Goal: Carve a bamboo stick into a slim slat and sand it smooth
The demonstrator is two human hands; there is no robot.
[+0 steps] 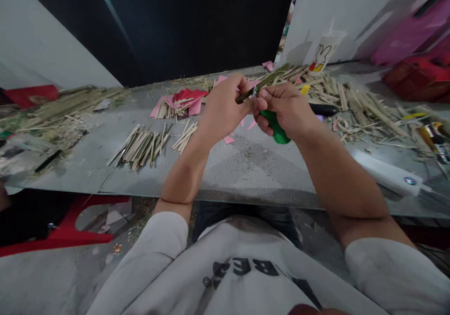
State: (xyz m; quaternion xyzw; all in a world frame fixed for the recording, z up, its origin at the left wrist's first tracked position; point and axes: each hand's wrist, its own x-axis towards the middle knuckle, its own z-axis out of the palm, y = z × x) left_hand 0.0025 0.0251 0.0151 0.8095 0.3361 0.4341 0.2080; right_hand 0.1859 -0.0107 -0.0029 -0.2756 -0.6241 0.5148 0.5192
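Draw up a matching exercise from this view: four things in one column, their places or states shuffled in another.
1. Handle
2. Cup
3. White device
4. Shirt

A. Worn, with dark lettering
B. Standing at the back right, rabbit print showing
C. Green, gripped in the right hand
D. Lying beside the right forearm

Pairs: 1-C, 2-B, 3-D, 4-A

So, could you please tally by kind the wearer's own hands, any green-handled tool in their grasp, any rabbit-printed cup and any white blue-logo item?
Wearer's left hand and right hand: 2
Green-handled tool: 1
Rabbit-printed cup: 1
White blue-logo item: 1
Total: 5
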